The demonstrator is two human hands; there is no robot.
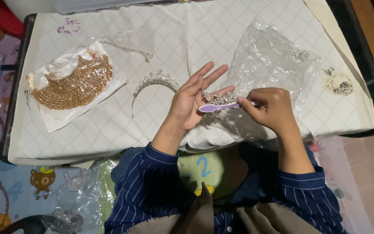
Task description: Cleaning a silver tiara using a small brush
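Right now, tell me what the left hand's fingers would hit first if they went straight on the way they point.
The left hand points up and right, fingers spread. Going on, it would likely meet the crumpled clear plastic bag first, though height above the table is unclear. The silver tiara lies off to its left.

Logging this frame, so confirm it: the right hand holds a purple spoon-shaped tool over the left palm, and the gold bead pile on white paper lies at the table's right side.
One detail is off. The head view shows the gold bead pile at the table's left side, not the right. The rest stands: the right hand holds the purple spoon-shaped tool over the left hand's palm.
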